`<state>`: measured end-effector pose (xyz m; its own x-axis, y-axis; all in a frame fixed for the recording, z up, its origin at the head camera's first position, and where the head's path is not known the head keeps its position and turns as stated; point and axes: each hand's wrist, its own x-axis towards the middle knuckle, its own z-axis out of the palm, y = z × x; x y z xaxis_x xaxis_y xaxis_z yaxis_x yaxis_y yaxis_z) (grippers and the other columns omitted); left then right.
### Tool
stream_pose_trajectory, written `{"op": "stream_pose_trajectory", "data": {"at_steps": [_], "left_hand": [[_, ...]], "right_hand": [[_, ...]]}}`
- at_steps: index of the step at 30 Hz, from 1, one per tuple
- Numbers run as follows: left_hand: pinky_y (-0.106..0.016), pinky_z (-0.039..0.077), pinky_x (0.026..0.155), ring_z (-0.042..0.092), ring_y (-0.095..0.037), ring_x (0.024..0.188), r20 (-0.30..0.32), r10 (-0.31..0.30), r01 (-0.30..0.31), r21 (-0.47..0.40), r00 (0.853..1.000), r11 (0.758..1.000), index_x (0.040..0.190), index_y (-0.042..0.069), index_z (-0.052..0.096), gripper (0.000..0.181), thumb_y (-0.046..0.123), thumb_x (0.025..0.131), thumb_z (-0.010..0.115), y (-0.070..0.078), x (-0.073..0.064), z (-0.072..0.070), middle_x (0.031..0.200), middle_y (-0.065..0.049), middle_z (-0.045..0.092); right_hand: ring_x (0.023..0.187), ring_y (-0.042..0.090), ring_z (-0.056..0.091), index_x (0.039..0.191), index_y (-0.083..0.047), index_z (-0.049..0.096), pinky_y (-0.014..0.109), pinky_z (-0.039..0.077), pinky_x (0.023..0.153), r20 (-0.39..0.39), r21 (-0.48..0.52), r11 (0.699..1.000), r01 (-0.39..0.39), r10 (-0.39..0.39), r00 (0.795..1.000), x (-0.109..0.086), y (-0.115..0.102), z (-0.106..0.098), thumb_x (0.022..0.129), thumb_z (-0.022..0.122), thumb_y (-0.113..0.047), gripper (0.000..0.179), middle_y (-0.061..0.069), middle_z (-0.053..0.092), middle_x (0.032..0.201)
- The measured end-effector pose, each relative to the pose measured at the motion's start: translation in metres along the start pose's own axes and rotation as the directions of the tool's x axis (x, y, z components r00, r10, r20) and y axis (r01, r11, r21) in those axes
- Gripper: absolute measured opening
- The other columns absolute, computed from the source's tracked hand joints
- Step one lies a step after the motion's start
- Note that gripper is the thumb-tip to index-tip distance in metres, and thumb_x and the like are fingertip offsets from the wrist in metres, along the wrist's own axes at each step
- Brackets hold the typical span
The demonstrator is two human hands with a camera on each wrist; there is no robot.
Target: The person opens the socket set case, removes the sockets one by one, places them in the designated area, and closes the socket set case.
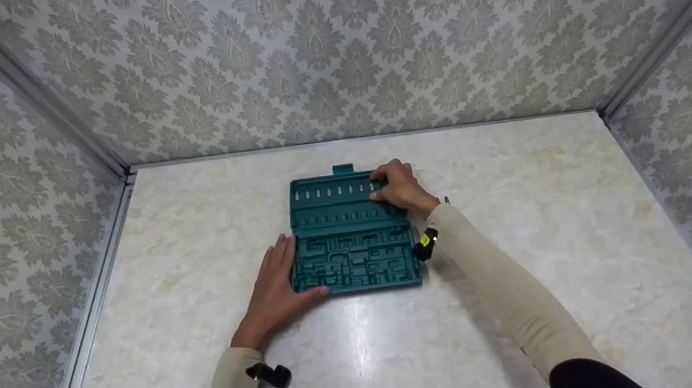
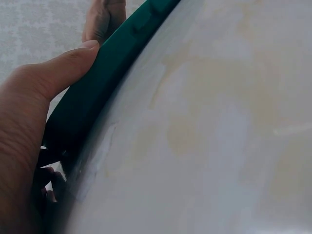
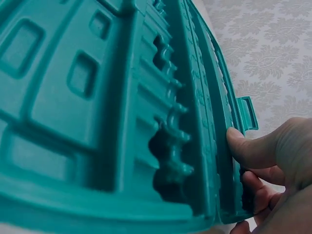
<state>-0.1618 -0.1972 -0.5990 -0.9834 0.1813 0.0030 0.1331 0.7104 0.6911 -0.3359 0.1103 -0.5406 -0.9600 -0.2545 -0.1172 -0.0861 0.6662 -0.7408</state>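
Observation:
A green plastic tool case (image 1: 358, 260) lies opened out on the table, its moulded compartments facing up. My left hand (image 1: 278, 284) holds its near left corner, the fingers along the left side and the thumb on the front edge. In the left wrist view, that thumb (image 2: 73, 66) rests on the case's rim. My right hand (image 1: 400, 187) grips the far right end of the lid (image 1: 341, 210), thumb on the inner face and fingers behind; the right wrist view shows this thumb (image 3: 246, 148) clearly. A row of small light marks runs along the lid.
A green latch tab (image 1: 343, 169) sticks out from the lid's far edge. Beneath the case is a pale marbled table (image 1: 196, 235). Patterned walls (image 1: 318, 49) enclose its back and both sides.

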Motion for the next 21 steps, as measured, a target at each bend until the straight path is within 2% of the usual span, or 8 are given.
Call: {"op": "stream_pose_trajectory", "data": {"at_steps": [7,14,21], "left_hand": [[-0.064,0.016,0.134,0.007,-0.044,0.169,0.004,0.000,0.000,-0.002,1.000,1.000,0.178,0.013,0.018,0.130,0.069,0.083,0.087,-0.0013,0.0008,0.0000,0.185,-0.012,0.013],[-0.064,0.015,0.135,0.006,-0.043,0.170,0.008,-0.001,0.001,0.000,1.000,1.000,0.178,0.012,0.017,0.131,0.068,0.083,0.087,-0.0008,0.0011,0.0000,0.185,-0.012,0.012],[-0.064,0.015,0.135,0.007,-0.045,0.169,0.002,0.013,-0.013,0.015,1.000,1.000,0.177,0.008,0.018,0.130,0.066,0.083,0.087,-0.0014,0.0019,0.0006,0.184,-0.017,0.014]], "right_hand": [[0.134,0.037,0.046,0.141,-0.002,0.072,0.054,0.044,0.116,0.010,0.007,1.000,-0.026,0.026,1.000,0.0013,-0.0022,-0.0015,0.102,0.079,-0.013,0.041,0.020,0.057,0.140],[0.132,0.035,0.044,0.141,-0.001,0.072,0.051,0.044,0.116,0.016,0.063,0.995,-0.084,0.083,0.996,0.0030,-0.0050,-0.0030,0.102,0.077,-0.009,0.040,0.019,0.056,0.142],[0.134,0.033,0.046,0.138,-0.003,0.073,0.051,0.044,0.119,-0.025,0.124,0.983,-0.136,0.140,0.990,0.0033,-0.0090,0.0006,0.101,0.077,-0.004,0.038,0.016,0.057,0.143]]}}
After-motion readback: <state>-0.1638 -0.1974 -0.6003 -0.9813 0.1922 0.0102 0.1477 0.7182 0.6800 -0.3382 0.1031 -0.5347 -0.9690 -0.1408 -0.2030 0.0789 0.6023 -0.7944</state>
